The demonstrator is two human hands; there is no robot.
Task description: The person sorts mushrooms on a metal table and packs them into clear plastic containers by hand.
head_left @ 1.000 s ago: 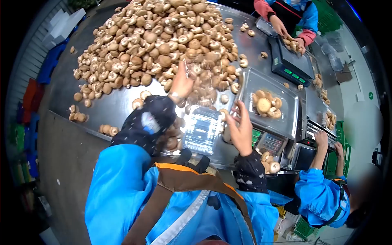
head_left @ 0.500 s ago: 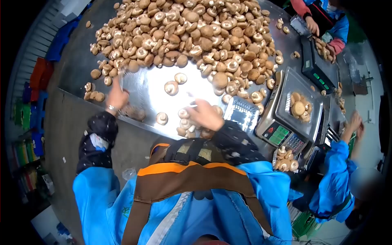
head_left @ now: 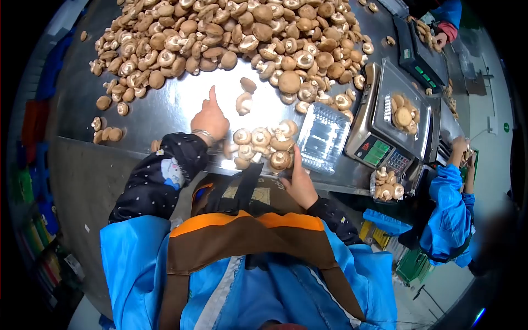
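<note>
My left hand [head_left: 210, 120] is over the metal table [head_left: 77, 118], its index finger stretched toward the mushroom pile [head_left: 220, 30]. Two loose mushrooms [head_left: 245, 102] lie just right of it. Its other fingers look curled, and whether anything is under them is hidden. By the front edge, my right hand [head_left: 300, 181] has its fingers apart, beside a small group of mushrooms [head_left: 259, 142], and nothing shows in its grasp. A clear plastic tray [head_left: 324, 137] lies right of that group, with no mushrooms in it.
A scale [head_left: 393, 121] at the right carries a tray of mushrooms [head_left: 403, 114]. Another filled tray [head_left: 387, 185] sits below it. A second scale [head_left: 421, 58] stands behind, near a co-worker's hand [head_left: 444, 36]. Another co-worker in blue [head_left: 448, 212] is at the right.
My left hand has moved right and inward from the table's left part. My right hand has shifted right, toward the clear tray. The mushrooms near the front edge are now gathered closer together.
</note>
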